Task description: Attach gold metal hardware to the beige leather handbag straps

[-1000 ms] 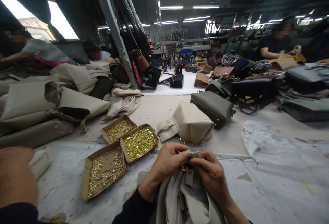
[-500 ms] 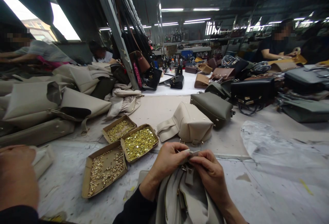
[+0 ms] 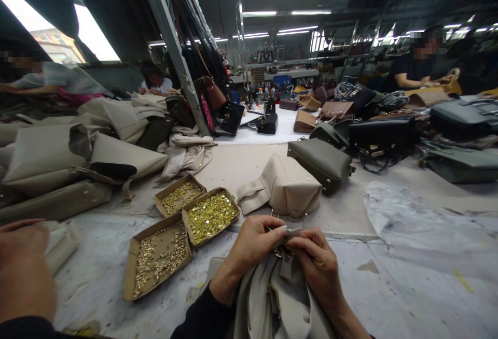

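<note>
A pale grey handbag [image 3: 286, 302] with a gold zip and metal fittings hangs from my two hands at the table's near edge. My left hand [image 3: 254, 240] pinches a thin piece at the bag's top between thumb and fingertips. Close beside it, my right hand [image 3: 317, 256] is closed on the same top part from the other side. The fingers hide exactly what lies between them. Just beyond my hands a beige handbag [image 3: 291, 186] rests on the table.
Three cardboard trays lie to the left: small gold studs [image 3: 159, 264], yellow rivets [image 3: 211, 215] and more rivets [image 3: 181, 197]. A co-worker's hand [image 3: 25, 271] is at far left. Beige bag pieces [image 3: 46, 155] are heaped there. An olive bag [image 3: 321, 163] and a plastic sheet [image 3: 404, 214] lie right.
My hands keep their grip on the bag with hardly any shift. The co-worker's hand at far left has moved slightly left.
</note>
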A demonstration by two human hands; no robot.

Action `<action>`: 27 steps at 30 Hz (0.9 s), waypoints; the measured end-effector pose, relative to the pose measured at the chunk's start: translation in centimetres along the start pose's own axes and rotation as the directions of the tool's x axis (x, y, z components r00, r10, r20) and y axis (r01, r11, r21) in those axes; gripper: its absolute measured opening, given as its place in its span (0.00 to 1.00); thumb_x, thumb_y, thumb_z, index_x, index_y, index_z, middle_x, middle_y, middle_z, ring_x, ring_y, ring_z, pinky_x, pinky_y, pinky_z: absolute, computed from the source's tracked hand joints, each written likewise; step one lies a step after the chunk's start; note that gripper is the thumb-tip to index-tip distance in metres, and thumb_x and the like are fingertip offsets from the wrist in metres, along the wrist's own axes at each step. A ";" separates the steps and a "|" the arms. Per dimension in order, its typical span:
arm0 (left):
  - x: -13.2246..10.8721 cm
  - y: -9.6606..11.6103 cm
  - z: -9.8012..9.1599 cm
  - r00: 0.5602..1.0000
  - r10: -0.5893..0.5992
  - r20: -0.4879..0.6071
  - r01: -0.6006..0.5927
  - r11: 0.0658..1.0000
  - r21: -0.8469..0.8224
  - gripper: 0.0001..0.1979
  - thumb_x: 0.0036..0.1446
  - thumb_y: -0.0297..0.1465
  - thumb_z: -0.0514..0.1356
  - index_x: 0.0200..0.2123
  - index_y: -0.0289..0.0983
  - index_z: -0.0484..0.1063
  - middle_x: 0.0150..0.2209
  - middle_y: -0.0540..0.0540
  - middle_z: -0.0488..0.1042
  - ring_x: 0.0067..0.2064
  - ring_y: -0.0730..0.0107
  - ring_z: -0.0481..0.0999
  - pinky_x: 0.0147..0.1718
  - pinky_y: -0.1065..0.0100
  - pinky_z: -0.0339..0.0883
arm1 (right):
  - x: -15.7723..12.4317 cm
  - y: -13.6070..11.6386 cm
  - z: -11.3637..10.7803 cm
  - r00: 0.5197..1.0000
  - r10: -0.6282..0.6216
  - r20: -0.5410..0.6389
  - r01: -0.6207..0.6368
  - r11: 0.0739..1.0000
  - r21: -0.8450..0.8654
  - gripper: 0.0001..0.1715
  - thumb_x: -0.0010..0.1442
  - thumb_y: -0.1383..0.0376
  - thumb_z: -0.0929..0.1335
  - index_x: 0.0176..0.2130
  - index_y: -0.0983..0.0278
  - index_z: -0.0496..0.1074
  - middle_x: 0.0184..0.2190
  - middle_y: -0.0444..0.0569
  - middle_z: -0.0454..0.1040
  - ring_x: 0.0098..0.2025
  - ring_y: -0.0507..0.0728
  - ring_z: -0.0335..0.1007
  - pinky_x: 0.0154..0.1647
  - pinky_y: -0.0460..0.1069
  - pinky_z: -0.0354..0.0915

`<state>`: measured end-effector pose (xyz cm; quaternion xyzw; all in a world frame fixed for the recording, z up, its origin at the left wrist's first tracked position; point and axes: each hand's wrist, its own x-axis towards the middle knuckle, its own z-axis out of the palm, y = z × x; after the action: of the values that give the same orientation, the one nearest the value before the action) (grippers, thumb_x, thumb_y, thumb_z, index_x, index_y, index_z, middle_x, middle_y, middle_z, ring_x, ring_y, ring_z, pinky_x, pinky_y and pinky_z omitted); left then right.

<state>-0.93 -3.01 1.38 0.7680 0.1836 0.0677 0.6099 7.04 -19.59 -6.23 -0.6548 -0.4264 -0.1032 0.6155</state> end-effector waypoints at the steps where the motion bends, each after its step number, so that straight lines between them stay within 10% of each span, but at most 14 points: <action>1: 0.0 -0.1 0.0 1.000 0.000 0.002 0.000 1.000 -0.001 0.15 0.54 0.36 0.66 0.40 0.32 0.85 0.38 0.42 0.84 0.39 0.63 0.79 0.38 0.70 0.69 | 0.0 0.0 0.0 1.000 0.002 -0.001 -0.002 1.000 0.002 0.09 0.71 0.67 0.70 0.39 0.58 0.81 0.34 0.47 0.71 0.37 0.57 0.69 0.36 0.49 0.69; 27: 0.1 -0.5 0.1 1.000 0.003 0.020 -0.004 1.000 0.017 0.17 0.54 0.39 0.64 0.40 0.32 0.85 0.37 0.42 0.83 0.38 0.63 0.78 0.37 0.69 0.68 | 0.0 0.3 0.1 0.997 0.063 0.038 -0.066 0.993 0.094 0.07 0.72 0.66 0.71 0.40 0.57 0.80 0.36 0.45 0.71 0.40 0.55 0.69 0.39 0.47 0.69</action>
<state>-0.95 -2.94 0.85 0.7740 0.1769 0.0596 0.6050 7.25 -19.44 -6.48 -0.6396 -0.4203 -0.0513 0.6415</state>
